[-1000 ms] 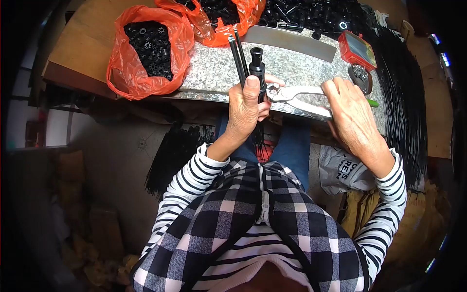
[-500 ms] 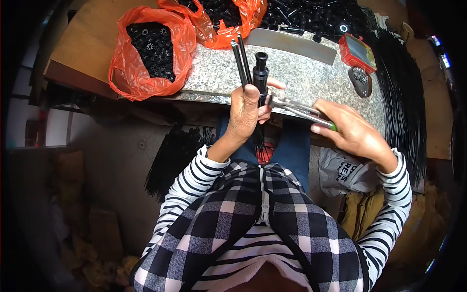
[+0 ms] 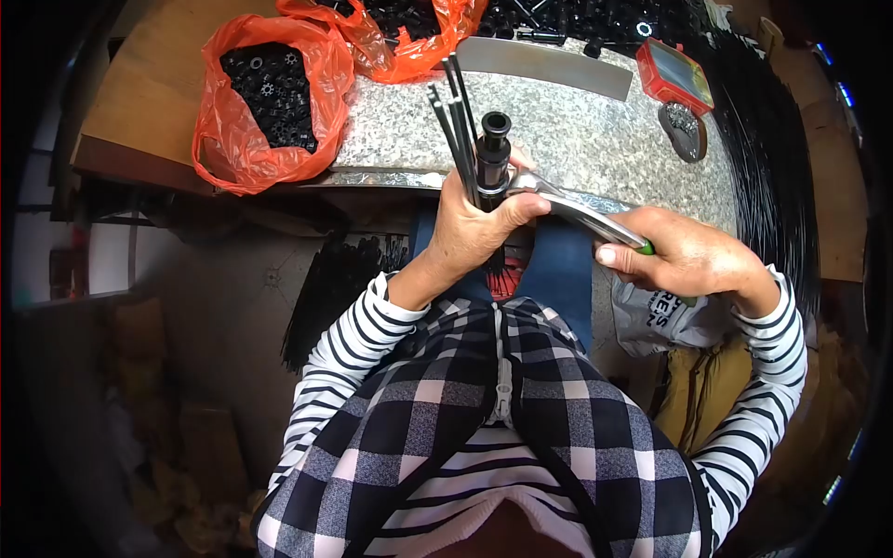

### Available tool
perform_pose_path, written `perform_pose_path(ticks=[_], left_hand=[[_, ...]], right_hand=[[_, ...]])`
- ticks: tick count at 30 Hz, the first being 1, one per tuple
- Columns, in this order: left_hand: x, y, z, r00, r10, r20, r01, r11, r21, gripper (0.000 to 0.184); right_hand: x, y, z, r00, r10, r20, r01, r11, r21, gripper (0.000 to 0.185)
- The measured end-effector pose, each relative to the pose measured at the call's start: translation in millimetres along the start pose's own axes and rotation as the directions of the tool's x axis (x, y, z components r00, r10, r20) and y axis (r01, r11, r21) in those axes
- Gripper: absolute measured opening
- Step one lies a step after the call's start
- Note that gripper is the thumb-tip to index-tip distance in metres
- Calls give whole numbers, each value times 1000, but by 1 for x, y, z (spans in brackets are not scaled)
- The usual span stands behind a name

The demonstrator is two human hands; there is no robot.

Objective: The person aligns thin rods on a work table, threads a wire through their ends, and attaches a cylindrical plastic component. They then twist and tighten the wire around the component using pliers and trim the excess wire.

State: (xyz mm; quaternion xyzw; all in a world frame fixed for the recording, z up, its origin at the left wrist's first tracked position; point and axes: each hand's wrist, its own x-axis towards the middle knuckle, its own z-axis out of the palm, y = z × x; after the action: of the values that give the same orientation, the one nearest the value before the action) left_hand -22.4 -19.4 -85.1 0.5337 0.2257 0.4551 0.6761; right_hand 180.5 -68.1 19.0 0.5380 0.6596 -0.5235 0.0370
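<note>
My left hand (image 3: 474, 221) is closed round a black cylindrical part (image 3: 494, 158), which stands upright with its hollow end up. Several thin black rods (image 3: 459, 139) rise beside that part, out of the same hand. My right hand (image 3: 684, 253) grips the handles of metal pliers (image 3: 586, 212), which are squeezed close together. The head of the pliers lies against the side of the black part, and my left thumb stretches over to the pliers near it. The exact bite of the jaws is hidden.
Orange bags (image 3: 321, 116) of small black parts stand at the left of the stone-topped table (image 3: 400, 126). A metal strip (image 3: 544, 67), a red box (image 3: 672, 79) and a small dark dish (image 3: 684, 139) lie beyond my hands. Long black rods (image 3: 767, 158) hang at the right.
The plier handles have closed and swung lower, with my right hand turned over. My left hand has tilted the black part and moved its thumb to the pliers. The rods have fanned out.
</note>
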Motion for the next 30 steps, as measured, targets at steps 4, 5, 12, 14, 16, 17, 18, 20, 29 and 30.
perform_pose_path(ticks=[4,5,12,14,16,17,18,20,29,30], left_hand=[[-1,-14,-10,996,66,-53,-66,998,8,31],[1,-16,-11,994,83,-71,-83,997,3,30],[13,-10,-18,998,3,61,1,998,-62,32],[13,-12,-16,999,17,40,-16,999,-40,29],[12,-11,-13,999,27,27,-25,998,-62,28],[11,-11,-12,999,31,11,-30,996,-80,26],[11,-10,-9,999,35,1,-35,998,-43,28],[10,-9,-7,999,35,2,-34,997,-65,30],[5,-8,-5,993,29,115,-29,1000,-4,60],[6,-8,-5,993,31,112,-30,999,-10,60]], right_hand=[[13,0,15,1000,-12,-25,17,976,219,30],[22,7,25,999,-14,-46,26,963,268,27],[64,41,65,950,-287,-126,289,645,708,20],[58,49,55,961,-239,-138,271,732,625,21],[49,59,41,948,-142,-286,257,871,419,24],[49,68,37,895,-173,-412,309,905,291,25],[45,73,35,892,-128,-434,271,919,287,26],[37,70,33,931,-52,-361,199,902,383,28],[12,35,39,992,-123,-29,120,845,521,28],[10,33,39,992,-122,-25,116,841,529,28]])
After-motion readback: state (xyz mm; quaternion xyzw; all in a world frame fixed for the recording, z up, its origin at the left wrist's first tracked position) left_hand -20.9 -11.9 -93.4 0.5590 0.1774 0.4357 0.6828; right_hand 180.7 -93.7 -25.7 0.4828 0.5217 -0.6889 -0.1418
